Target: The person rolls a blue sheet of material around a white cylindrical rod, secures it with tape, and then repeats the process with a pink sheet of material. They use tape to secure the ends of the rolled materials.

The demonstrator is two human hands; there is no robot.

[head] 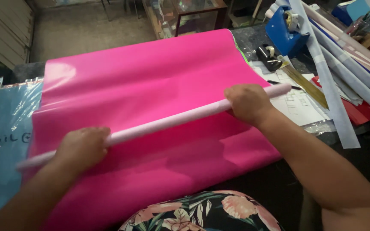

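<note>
Head view: a thin pale roll (168, 122) is held across the pink sheet (150, 85) by the left hand (82, 147) and right hand (247, 102), fingers curled around it. Little appears wound up; most of the sheet lies flat beyond the roll.

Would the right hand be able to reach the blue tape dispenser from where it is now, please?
Probably yes: the right hand grips the pale roll, and only flat papers lie between it and the blue tape dispenser; it must let go first.
</note>
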